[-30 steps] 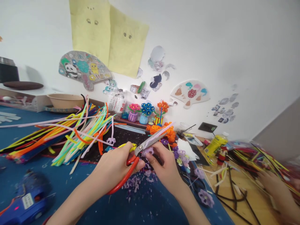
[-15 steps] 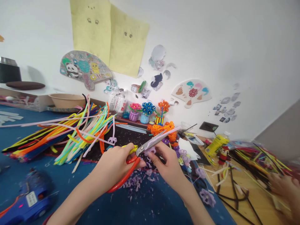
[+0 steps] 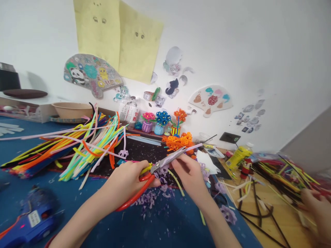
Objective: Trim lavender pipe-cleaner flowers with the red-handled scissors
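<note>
My left hand (image 3: pixel 128 177) is wrapped round the red-handled scissors (image 3: pixel 134 194), whose blades point up and to the right. A light purple pipe cleaner (image 3: pixel 193 147) lies along the blades and sticks out past their tips. My right hand (image 3: pixel 187 172) pinches it close to the blades, fingers closed. Just under the blades is a purple looped flower (image 3: pixel 163 170), partly hidden by my right fingers. Purple fuzz clippings (image 3: pixel 148 199) are scattered on the blue table (image 3: pixel 124 230) below.
A big bundle of coloured pipe cleaners (image 3: pixel 90 144) lies left, above a blue glue gun (image 3: pixel 31 217). Small potted flowers (image 3: pixel 159 127) and orange flowers (image 3: pixel 178 141) stand behind. A yellow bottle (image 3: pixel 239 155) is at right, near another person's hand (image 3: pixel 317 208).
My right hand has shifted slightly right and up along the blades. The scissor blades look closer together. Yellow-green strips now show beside my right hand. The other person's hand has moved slightly.
</note>
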The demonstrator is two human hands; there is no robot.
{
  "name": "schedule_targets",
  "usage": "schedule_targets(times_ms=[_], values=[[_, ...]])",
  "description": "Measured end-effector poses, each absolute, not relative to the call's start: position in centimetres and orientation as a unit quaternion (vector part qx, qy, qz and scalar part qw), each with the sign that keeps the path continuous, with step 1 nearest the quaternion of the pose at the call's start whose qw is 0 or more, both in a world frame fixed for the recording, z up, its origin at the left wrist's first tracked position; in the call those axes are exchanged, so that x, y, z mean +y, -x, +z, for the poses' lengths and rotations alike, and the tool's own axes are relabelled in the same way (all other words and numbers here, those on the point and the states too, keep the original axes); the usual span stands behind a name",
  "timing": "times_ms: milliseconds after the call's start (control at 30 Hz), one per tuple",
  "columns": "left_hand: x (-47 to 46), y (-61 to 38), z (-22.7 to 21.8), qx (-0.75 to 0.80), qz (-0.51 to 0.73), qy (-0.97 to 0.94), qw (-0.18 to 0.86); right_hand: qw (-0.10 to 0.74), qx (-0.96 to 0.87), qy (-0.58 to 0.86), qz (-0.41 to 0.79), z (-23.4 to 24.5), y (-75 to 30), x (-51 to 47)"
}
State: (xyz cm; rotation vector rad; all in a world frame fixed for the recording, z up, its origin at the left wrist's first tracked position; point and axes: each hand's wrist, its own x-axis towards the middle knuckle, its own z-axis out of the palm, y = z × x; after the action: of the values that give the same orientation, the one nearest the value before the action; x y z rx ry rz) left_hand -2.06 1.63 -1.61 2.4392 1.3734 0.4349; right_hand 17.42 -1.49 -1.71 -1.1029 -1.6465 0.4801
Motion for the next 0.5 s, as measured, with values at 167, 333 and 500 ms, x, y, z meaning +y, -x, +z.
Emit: schedule_targets(times_ms=[167,333,500], values=[[1.50,2.11,-1.78,0.479,0.127,-0.858,0.139,0.546,-0.658,0.483,0.190,-1.70,-17.18,-1.69],[0.99,2.02,-1.45,0.491,0.143,-0.852,0.112,0.555,-0.653,0.488,0.165,-1.67,-17.10,-1.76],[1.10,2.04,-1.42,0.501,0.139,-0.847,0.111,0.555,-0.667,0.474,0.148,-1.37,-17.19,-1.90]])
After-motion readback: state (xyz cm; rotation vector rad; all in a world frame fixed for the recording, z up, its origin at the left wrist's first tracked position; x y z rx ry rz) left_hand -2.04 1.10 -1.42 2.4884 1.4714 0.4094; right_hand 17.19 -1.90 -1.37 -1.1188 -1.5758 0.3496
